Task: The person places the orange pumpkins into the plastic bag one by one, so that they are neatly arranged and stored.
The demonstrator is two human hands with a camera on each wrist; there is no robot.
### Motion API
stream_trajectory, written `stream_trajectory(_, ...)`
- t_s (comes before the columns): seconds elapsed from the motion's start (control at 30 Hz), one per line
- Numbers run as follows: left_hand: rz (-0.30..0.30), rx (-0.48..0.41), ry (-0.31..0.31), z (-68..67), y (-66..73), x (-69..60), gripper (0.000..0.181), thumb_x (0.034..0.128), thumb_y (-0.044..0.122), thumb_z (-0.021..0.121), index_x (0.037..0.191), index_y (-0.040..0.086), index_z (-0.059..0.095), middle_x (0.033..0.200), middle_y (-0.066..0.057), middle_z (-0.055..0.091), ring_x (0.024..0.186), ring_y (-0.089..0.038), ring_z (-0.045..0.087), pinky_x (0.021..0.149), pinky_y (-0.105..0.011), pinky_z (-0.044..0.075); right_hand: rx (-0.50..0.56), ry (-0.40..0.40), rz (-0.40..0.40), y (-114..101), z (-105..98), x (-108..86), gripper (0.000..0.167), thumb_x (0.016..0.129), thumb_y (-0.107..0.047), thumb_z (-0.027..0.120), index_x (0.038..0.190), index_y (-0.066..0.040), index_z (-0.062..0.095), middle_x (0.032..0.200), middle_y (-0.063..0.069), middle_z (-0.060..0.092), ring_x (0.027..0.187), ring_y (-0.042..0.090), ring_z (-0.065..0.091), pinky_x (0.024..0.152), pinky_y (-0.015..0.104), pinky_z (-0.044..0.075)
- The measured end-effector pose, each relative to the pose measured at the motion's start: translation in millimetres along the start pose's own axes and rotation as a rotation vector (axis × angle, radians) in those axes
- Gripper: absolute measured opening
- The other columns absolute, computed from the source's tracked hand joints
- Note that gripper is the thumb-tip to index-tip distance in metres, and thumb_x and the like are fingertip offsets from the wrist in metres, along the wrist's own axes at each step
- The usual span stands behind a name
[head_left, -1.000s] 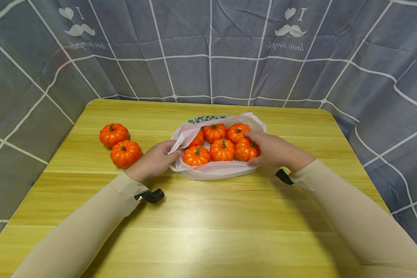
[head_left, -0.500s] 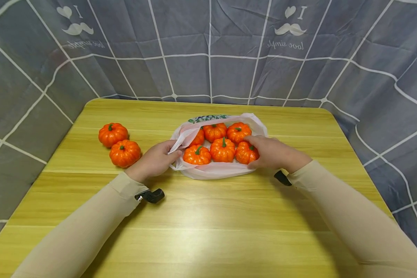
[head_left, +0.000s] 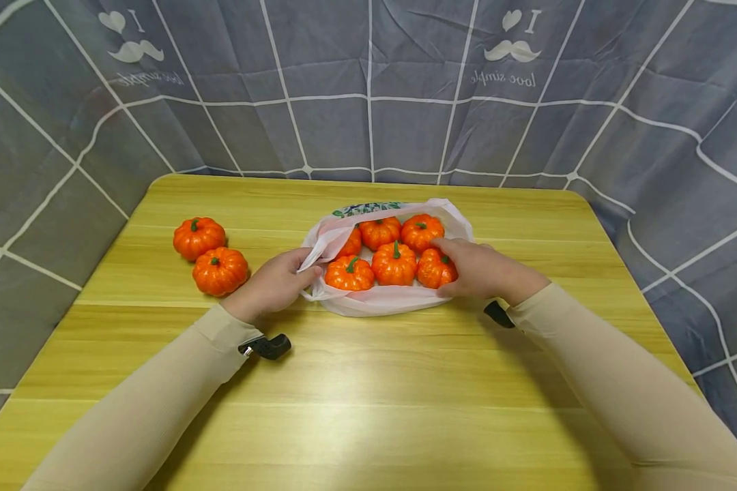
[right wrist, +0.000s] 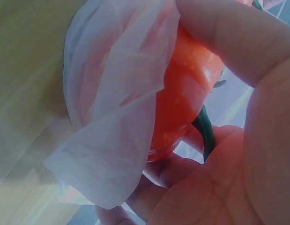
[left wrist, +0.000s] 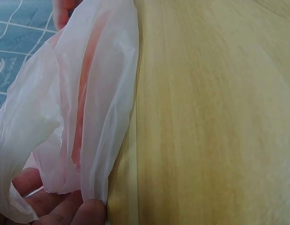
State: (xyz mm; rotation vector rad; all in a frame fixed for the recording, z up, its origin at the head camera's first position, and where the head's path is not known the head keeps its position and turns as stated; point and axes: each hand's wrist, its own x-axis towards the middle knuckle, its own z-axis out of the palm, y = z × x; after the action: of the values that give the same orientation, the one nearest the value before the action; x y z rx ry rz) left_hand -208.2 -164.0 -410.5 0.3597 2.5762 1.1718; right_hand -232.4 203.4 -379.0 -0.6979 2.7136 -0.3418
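Note:
A white plastic bag [head_left: 383, 305] lies on the table with its mouth spread, and several small orange pumpkins [head_left: 394, 264] with green stems sit inside. At its left end my left hand [head_left: 275, 285] pinches the bag's edge; the left wrist view shows the fingers under the thin film [left wrist: 109, 84]. My right hand [head_left: 486, 271] reaches into the right end, thumb and fingers around the front right pumpkin [head_left: 432, 269]. In the right wrist view the bag's edge [right wrist: 116, 126] covers part of that pumpkin [right wrist: 182, 89]. One pumpkin at the left is half hidden by the bag's fold.
Two more pumpkins, one behind [head_left: 198, 238] and one in front [head_left: 220, 271], stand on the table left of my left hand. The wooden table [head_left: 368, 395] ends at a grey checked curtain [head_left: 338, 75] at the back and sides.
My right hand has shifted very slightly left and down with the front right pumpkin. My left hand stays at the bag's edge.

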Motion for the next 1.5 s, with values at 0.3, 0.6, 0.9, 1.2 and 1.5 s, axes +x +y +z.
stream_trajectory(0.3, 0.003, 0.029, 0.007, 0.8, -0.2, -0.1, 0.034, 0.1087, 0.027, 0.055, 0.137, 0.010, 0.064, 0.119, -0.012, 0.064, 0.101, -0.028, 0.056, 0.081, -0.036, 0.042, 0.016, -0.028, 0.062, 0.9, 1.6, 0.6, 0.102, 0.091, -0.034, 0.081, 0.167, -0.003, 0.019, 0.164, 0.029, 0.036, 0.148, 0.048, 0.042, 0.123, 0.064, 0.030)
stream_trajectory(0.6, -0.006, 0.037, 0.018, 1.1, -0.2, -1.1, 0.035, 0.1083, 0.027, 0.055, 0.137, 0.010, 0.064, 0.118, -0.013, 0.064, 0.103, -0.030, 0.056, 0.080, -0.036, 0.040, 0.012, -0.014, 0.053, 1.5, 3.6, 0.3, 0.103, 0.092, -0.036, 0.080, 0.167, -0.003, 0.016, 0.166, 0.029, 0.032, 0.152, 0.048, 0.037, 0.122, 0.067, 0.029)
stream_trajectory(0.9, -0.004, 0.030, 0.010, 1.3, -2.2, 0.2, 0.036, 0.1080, 0.027, 0.056, 0.138, 0.009, 0.064, 0.115, -0.013, 0.064, 0.093, -0.027, 0.055, 0.074, -0.035, 0.040, 0.006, -0.021, 0.055, 1.4, 4.7, -1.5, 0.102, 0.094, -0.037, 0.078, 0.168, -0.004, 0.015, 0.167, 0.028, 0.032, 0.153, 0.046, 0.035, 0.120, 0.069, 0.027)
stream_trajectory(1.2, 0.006, 0.046, 0.017, 1.2, -2.0, -1.4, 0.034, 0.1085, 0.028, 0.054, 0.136, 0.010, 0.065, 0.119, -0.013, 0.064, 0.107, -0.031, 0.056, 0.085, -0.038, 0.041, -0.001, -0.021, 0.079, -1.5, 3.4, -3.1, 0.107, 0.093, -0.037, 0.079, 0.169, -0.005, 0.011, 0.167, 0.028, 0.031, 0.155, 0.044, 0.033, 0.116, 0.069, 0.026)
stream_trajectory(1.5, -0.010, 0.027, 0.023, 2.9, -5.4, -1.5, 0.037, 0.1090, 0.029, 0.055, 0.139, 0.010, 0.063, 0.120, -0.013, 0.063, 0.104, -0.031, 0.056, 0.082, -0.037, 0.040, -0.006, -0.026, 0.099, -1.3, 3.1, -3.0, 0.114, 0.092, -0.039, 0.081, 0.170, -0.008, 0.004, 0.169, 0.026, 0.030, 0.156, 0.041, 0.031, 0.117, 0.068, 0.023)
